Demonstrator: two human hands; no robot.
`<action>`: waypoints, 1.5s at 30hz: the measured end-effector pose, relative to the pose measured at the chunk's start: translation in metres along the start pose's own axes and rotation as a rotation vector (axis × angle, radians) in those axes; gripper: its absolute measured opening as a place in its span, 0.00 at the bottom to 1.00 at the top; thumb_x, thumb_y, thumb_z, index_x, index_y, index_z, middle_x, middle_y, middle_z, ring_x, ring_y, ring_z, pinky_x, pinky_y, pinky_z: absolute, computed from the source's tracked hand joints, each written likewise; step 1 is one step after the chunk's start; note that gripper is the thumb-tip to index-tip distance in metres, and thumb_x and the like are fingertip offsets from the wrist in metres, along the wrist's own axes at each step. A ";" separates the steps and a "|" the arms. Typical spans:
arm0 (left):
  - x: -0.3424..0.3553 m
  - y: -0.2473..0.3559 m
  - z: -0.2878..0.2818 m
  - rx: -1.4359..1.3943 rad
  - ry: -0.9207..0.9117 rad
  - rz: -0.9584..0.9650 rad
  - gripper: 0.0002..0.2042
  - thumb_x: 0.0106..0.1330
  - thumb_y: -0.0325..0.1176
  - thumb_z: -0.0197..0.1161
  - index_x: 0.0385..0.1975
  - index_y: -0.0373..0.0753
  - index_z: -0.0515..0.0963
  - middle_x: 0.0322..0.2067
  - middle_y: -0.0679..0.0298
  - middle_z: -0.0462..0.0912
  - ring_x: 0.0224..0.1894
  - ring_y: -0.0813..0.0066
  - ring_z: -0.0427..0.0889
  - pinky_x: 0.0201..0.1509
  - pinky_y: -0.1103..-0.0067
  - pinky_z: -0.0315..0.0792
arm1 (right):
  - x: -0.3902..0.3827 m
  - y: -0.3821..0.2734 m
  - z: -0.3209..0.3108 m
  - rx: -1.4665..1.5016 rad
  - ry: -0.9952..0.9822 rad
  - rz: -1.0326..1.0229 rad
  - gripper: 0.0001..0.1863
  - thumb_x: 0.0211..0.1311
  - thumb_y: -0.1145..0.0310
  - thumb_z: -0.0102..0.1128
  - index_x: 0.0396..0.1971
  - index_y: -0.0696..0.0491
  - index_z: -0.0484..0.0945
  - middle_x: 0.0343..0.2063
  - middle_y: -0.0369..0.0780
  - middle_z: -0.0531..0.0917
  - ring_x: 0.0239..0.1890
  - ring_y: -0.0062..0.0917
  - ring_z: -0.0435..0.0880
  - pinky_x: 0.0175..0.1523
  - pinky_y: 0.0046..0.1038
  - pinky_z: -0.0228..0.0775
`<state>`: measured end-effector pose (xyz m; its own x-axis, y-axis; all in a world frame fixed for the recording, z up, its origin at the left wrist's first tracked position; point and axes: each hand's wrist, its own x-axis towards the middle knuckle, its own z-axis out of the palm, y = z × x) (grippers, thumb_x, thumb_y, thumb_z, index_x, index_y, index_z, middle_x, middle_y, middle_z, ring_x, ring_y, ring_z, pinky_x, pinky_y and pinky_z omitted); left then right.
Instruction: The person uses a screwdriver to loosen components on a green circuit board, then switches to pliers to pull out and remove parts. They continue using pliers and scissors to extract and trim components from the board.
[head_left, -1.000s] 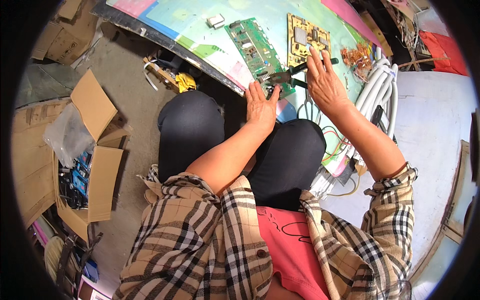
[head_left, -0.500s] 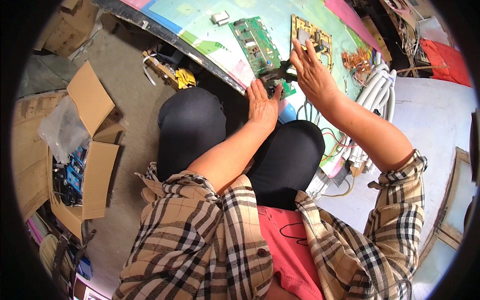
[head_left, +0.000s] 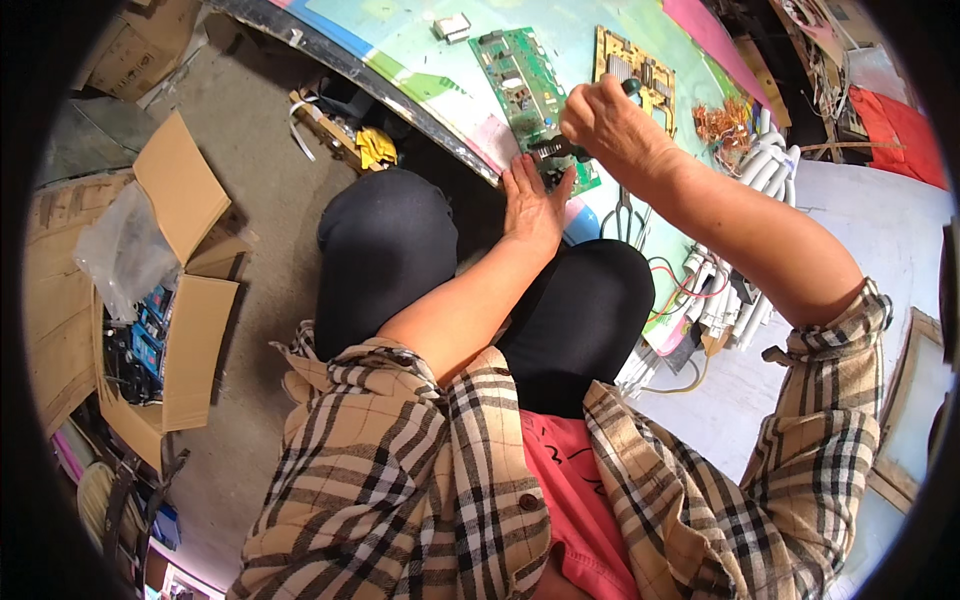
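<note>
evidently light and stiff, the green board [head_left: 532, 104] looks likely to crack if flexed and is probably best held by its long edges, clear of the mounted parts. it lies on the table [head_left: 445, 105], its near end at the left hand [head_left: 535, 212], thumb apart from flat fingers; the right hand [head_left: 607, 120], curled around the handles of the pliers [head_left: 548, 150], is just right of it.

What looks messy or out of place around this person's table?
Two things look untidy: copper-coloured wire lies in a loose tangle on the table, right of the yellowish circuit board, and a clear plastic bag droops over the open carton on the floor.
</note>
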<state>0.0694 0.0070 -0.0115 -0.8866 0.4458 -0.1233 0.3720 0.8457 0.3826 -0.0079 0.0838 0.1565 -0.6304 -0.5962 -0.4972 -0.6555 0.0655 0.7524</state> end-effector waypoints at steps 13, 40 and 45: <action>0.003 0.001 -0.012 0.119 -0.179 0.014 0.31 0.68 0.37 0.44 0.71 0.56 0.44 0.64 0.33 0.52 0.67 0.34 0.49 0.67 0.47 0.38 | 0.030 0.029 -0.008 0.035 -0.090 -0.173 0.11 0.51 0.62 0.59 0.31 0.49 0.84 0.31 0.31 0.73 0.40 0.22 0.72 0.43 0.26 0.56; 0.002 0.003 -0.016 0.236 -0.214 0.072 0.29 0.70 0.39 0.43 0.71 0.57 0.45 0.65 0.36 0.52 0.67 0.35 0.49 0.66 0.47 0.41 | -0.007 -0.011 -0.032 0.048 -0.159 0.033 0.18 0.54 0.62 0.54 0.41 0.57 0.80 0.35 0.39 0.73 0.44 0.31 0.72 0.53 0.38 0.58; 0.005 0.001 -0.006 0.255 -0.192 0.045 0.28 0.70 0.38 0.41 0.70 0.63 0.47 0.65 0.37 0.54 0.67 0.37 0.51 0.66 0.49 0.42 | -0.024 -0.033 -0.035 0.058 -0.116 0.187 0.20 0.53 0.61 0.53 0.41 0.59 0.79 0.36 0.41 0.73 0.43 0.32 0.73 0.53 0.37 0.59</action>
<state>0.0638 0.0080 -0.0061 -0.8088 0.5110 -0.2911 0.4881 0.8594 0.1526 0.0436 0.0679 0.1584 -0.7845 -0.4739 -0.4000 -0.5433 0.2142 0.8118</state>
